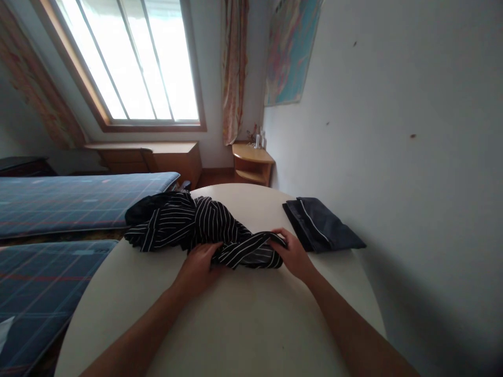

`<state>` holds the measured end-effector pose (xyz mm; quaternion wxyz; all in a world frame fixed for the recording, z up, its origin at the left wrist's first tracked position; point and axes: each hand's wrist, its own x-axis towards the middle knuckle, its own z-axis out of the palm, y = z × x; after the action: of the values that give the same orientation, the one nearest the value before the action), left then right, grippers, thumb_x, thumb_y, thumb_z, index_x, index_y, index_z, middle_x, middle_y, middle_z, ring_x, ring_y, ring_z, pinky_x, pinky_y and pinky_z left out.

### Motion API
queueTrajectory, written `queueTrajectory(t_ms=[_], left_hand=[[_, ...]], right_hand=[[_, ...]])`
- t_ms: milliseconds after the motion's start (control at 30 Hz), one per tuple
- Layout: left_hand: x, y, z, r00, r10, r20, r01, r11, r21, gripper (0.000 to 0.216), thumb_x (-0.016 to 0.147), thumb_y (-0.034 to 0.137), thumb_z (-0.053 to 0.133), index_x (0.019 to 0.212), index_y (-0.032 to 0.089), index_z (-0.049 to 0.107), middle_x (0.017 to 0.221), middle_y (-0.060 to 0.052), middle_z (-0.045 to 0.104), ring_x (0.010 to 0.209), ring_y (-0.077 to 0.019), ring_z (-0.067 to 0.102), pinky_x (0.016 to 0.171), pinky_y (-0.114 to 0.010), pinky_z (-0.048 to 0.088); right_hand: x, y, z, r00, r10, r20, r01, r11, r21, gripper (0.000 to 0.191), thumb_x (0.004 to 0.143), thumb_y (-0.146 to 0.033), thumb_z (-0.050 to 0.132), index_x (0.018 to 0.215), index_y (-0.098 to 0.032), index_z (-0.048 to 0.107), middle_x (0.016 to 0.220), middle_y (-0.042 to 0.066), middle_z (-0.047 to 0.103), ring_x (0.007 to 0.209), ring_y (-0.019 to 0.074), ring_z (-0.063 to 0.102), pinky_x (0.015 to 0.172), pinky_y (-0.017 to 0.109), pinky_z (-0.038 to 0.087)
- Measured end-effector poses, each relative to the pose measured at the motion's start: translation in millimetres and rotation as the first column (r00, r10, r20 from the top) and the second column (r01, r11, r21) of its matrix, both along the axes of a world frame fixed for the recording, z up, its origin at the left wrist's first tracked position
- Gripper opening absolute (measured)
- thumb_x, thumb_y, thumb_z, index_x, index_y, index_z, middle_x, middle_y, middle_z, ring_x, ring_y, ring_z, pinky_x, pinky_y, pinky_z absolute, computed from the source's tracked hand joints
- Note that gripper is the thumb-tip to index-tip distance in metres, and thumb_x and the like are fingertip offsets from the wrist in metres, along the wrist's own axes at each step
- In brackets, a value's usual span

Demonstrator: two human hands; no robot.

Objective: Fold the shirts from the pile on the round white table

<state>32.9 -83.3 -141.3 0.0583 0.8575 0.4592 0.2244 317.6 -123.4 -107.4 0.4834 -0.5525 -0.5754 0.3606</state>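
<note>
Clamping right end of striped garment [188, 225] in right hand [294, 256]; resting left hand [198, 268] mid-length, grip hidden in folds; lying left-to-right.

Round white counter [243, 324]. Folded dark garment [322, 225] with pale piping lies at its right edge, near the grey wall [412, 157]. Left: two beds in blue plaid, far bed [78, 201] and near bed [35, 293]. Barred window [137, 57], wooden desk [157, 157] below it. Patterned curtain [234, 68], wall map [291, 47], corner shelf [251, 162] with small bottles [259, 140].
</note>
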Motion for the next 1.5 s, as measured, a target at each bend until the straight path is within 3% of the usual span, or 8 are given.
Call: queueTrajectory(t_ms=[67, 300, 433, 600, 800, 1133, 1333, 1500], left_hand=[[1.8, -0.9, 3.7, 1.0, 0.01, 0.004, -0.009, 0.997, -0.077, 0.022, 0.093, 0.031, 0.051, 0.105, 0.02, 0.066, 0.099, -0.009, 0.072, 0.091, -0.0236, 0.067, 0.083, -0.034, 0.049], [21.2, -36.8, 27.8, 0.974, -0.051, 0.219, 0.092, 0.979, -0.18, 0.047, 0.094, 0.051, 0.045, 0.058, 0.02, 0.051, 0.053, 0.003, 0.05, 0.054, -0.0129, 0.049, 0.055, -0.023, 0.038], [15.8, -33.8, 36.3, 0.94, 0.085, 0.331, -0.048, 0.992, -0.118, 0.045, 0.096, 0.05, 0.041, 0.067, 0.02, 0.057, 0.058, 0.002, 0.056, 0.055, -0.0138, 0.053, 0.058, -0.024, 0.043], [-4.6, -1.3, 25.0, 0.968, 0.085, 0.238, -0.109, 0.99, 0.087, 0.032, 0.098, 0.036, 0.036, 0.097, 0.019, 0.063, 0.125, -0.012, 0.066, 0.116, -0.0263, 0.06, 0.101, -0.04, 0.044], [-6.8, -2.4, 32.8, 0.947, 0.248, -0.205, -0.278, 0.951, -0.138, 0.032, 0.102, 0.026, 0.024, 0.102, 0.019, 0.055, 0.087, -0.013, 0.073, 0.085, -0.0293, 0.072, 0.072, -0.036, 0.049], [24.9, -38.7, 47.2, 0.947, 0.148, -0.286, -0.185, 0.977, -0.109, 0.029, 0.104, 0.034, 0.031, 0.101, 0.023, 0.058, 0.077, -0.007, 0.072, 0.074, -0.0272, 0.072, 0.06, -0.028, 0.04], [-2.9, -9.9, 44.1, 0.865, 0.497, -0.074, -0.497, 0.867, 0.017, 0.032, 0.104, 0.04, 0.03, 0.099, 0.022, 0.056, 0.079, -0.007, 0.071, 0.078, -0.0283, 0.071, 0.06, -0.029, 0.038], [-18.8, 7.9, 31.8, 0.868, 0.495, -0.048, -0.497, 0.86, -0.118, 0.031, 0.104, 0.035, 0.024, 0.1, 0.022, 0.052, 0.078, -0.006, 0.069, 0.077, -0.0269, 0.071, 0.061, -0.029, 0.04]], right_hand=[[4.0, 4.7, -1.1, 0.979, -0.059, -0.195, 0.049, 0.997, -0.054, 0.041, 0.077, -0.047, 0.07, 0.104, -0.019, 0.059, 0.077, 0.001, 0.07, 0.068, 0.0177, 0.064, 0.062, 0.028, 0.05], [21.1, 13.3, -10.5, 0.904, -0.152, -0.4, 0.122, 0.987, -0.1, 0.04, 0.077, -0.052, 0.068, 0.097, -0.019, 0.059, 0.078, 0.002, 0.071, 0.068, 0.0185, 0.065, 0.062, 0.028, 0.051], [21.3, 15.3, -18.7, 0.966, -0.125, -0.228, 0.114, 0.992, -0.063, 0.043, 0.081, -0.056, 0.064, 0.099, -0.017, 0.062, 0.087, 0.006, 0.072, 0.079, 0.0215, 0.067, 0.073, 0.033, 0.053], [8.1, 8.1, -17.2, 0.956, -0.134, 0.26, 0.092, 0.981, 0.169, 0.039, 0.09, -0.052, 0.056, 0.112, -0.019, 0.064, 0.114, 0.011, 0.068, 0.107, 0.0252, 0.063, 0.099, 0.044, 0.046], [-6.3, -13.6, 5.4, 0.825, 0.133, 0.549, -0.27, 0.947, 0.176, 0.055, 0.086, -0.054, 0.065, 0.132, -0.025, 0.057, 0.137, 0.011, 0.056, 0.129, 0.0269, 0.048, 0.111, 0.045, 0.037], [16.6, -4.6, -2.0, 0.747, 0.332, 0.577, -0.417, 0.909, 0.018, 0.046, 0.068, 0.001, 0.052, 0.101, -0.023, 0.073, 0.107, 0.004, 0.071, 0.103, 0.0211, 0.064, 0.098, 0.034, 0.047], [26.2, 2.5, -3.0, 0.857, 0.046, 0.513, -0.192, 0.953, 0.235, 0.031, 0.087, -0.025, 0.061, 0.118, -0.022, 0.065, 0.119, 0.008, 0.066, 0.11, 0.0224, 0.061, 0.1, 0.04, 0.046], [17.2, -4.5, 0.7, 0.837, 0.085, 0.541, -0.158, 0.983, 0.091, 0.04, 0.092, -0.053, 0.056, 0.114, -0.02, 0.063, 0.094, 0.006, 0.07, 0.082, 0.0194, 0.065, 0.077, 0.033, 0.05]])
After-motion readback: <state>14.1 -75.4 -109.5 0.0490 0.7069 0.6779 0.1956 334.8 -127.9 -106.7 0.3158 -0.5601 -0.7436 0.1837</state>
